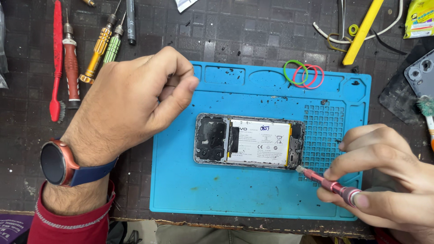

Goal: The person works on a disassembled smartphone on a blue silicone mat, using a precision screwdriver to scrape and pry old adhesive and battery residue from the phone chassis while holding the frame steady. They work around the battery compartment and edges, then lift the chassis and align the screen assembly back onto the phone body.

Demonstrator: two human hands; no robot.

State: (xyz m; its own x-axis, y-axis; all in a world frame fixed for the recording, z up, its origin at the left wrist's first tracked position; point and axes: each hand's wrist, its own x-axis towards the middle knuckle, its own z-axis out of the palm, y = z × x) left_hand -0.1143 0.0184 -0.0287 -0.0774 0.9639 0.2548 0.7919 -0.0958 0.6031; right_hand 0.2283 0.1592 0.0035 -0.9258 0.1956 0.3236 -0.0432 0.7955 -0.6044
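Seen from the head camera: opened grey smartphone with white battery exposed (250,141), lying flat near the middle of the blue silicone repair mat (190,190). Right hand (384,180) pinching a slim pink metal screwdriver (327,183) — fingers closed around it, tip touching the phone's lower right corner. Left hand (131,101) hovering above the mat's left edge, curled almost shut, holding nothing visible. Better to keep the driver upright on the screw and press lightly — less risk of slipping toward the battery.

White rectangular battery label (258,142) mid-mat; yellow-green packet (419,18) top right.
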